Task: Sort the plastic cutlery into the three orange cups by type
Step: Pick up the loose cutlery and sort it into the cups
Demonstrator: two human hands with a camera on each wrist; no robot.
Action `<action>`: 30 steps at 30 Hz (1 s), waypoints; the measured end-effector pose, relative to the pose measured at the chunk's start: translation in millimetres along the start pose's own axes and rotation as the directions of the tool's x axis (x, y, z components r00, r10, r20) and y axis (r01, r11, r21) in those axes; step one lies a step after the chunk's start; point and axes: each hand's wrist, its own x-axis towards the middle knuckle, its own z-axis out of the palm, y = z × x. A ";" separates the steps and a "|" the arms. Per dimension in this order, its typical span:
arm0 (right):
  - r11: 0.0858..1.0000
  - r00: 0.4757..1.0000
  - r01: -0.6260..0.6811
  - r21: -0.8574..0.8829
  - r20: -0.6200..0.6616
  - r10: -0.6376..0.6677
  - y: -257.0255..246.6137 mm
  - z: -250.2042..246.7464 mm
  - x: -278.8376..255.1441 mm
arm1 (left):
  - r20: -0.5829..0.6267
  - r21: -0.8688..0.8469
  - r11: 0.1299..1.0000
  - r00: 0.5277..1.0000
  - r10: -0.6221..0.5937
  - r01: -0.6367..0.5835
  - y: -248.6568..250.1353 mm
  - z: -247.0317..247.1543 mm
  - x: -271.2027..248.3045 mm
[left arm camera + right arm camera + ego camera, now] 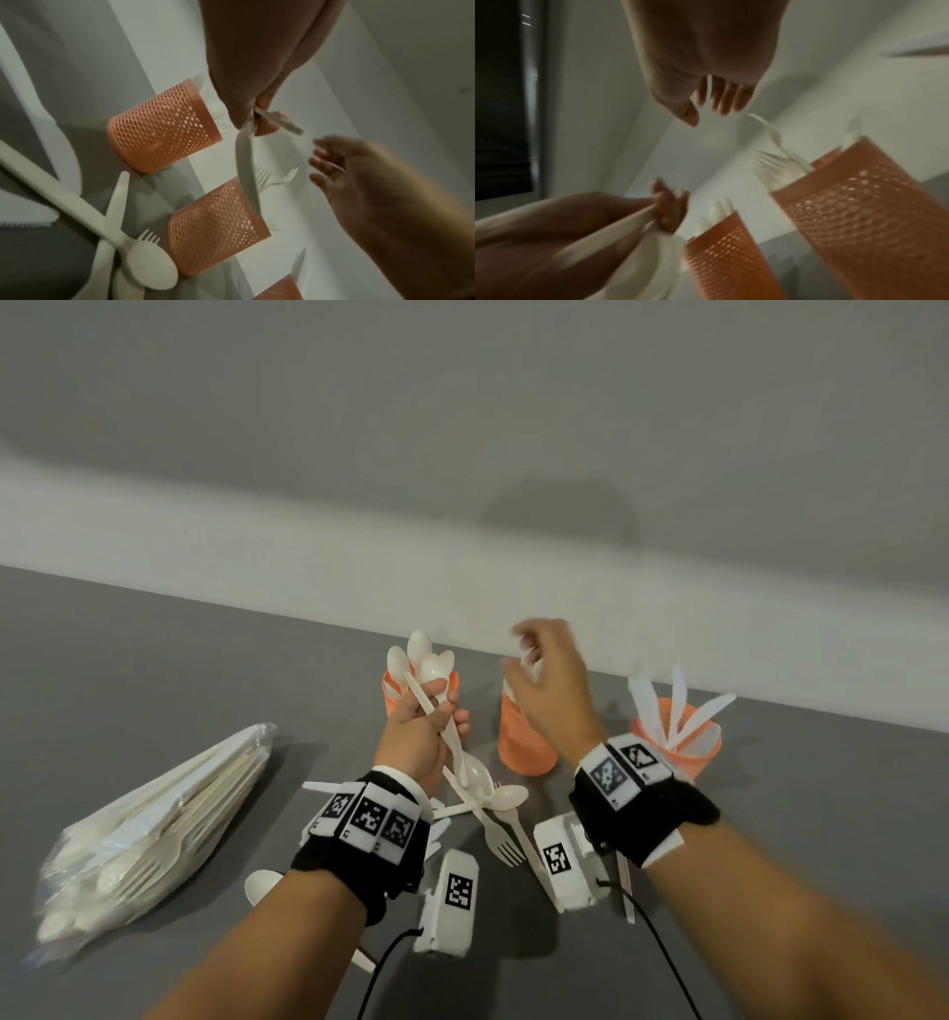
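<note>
Now three orange cups [528, 737], left hand [421, 737] gripping perhaps two spoons [436, 690], right hand [549, 690] loosely spread.

Left hand [426, 731] grips spoons [452, 737] (right hand [549, 690] blurred).

No readable text; wristbands [367, 816] bear only coded markers.

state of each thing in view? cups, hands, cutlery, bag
left cup: upright, holds spoons
middle cup: upright, holds forks
right cup: upright, holds knives
left hand: grips two pieces
right hand: above middle cup, blurred
loose cutlery: piled, unsorted
plastic bag: lying flat, full
</note>
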 end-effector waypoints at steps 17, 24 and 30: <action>0.827 0.657 -0.563 0.002 0.608 0.446 -11.8 17.2 -42.5 | -0.072 0.117 0.963 0.965 0.251 -0.241 17.7 -14.8 -8.6; 0.611 0.668 -0.698 0.373 0.647 0.368 -18.5 13.7 -41.7 | 0.264 0.338 0.868 0.922 0.284 -0.364 8.2 -12.7 -30.0; 0.584 0.680 -0.703 0.407 0.625 0.384 -24.2 6.5 -43.0 | 0.313 0.492 0.820 0.938 0.146 -0.291 13.0 -3.2 -40.7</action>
